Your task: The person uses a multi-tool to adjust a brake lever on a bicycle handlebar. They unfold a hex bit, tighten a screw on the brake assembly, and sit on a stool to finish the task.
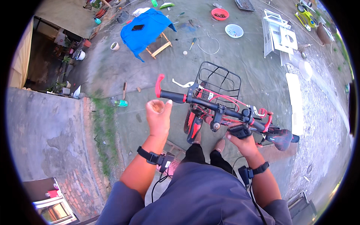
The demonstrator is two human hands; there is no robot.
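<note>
A child's bicycle stands in front of me, its black handlebar (212, 105) crossing the middle of the view. My left hand (157, 117) is just below the black left grip (172, 96); its fingers are curled in, its thumb points up close to the grip, and I see nothing inside it. A red bar end (159, 85) and a white brake lever (182, 83) are beyond that hand. On the right, my right hand (245, 145) is closed around a black blocky object (240, 131) below the bar; its exact kind is unclear. The bicycle's saddle (279, 139) lies farther right.
A wire basket (221, 77) is fixed at the bicycle's front. A blue cloth (148, 32) covers a small wooden stand, with a phone on top. A screwdriver (193, 44), a red basin (220, 14), a white basin (234, 31) and a green bottle (121, 103) lie around.
</note>
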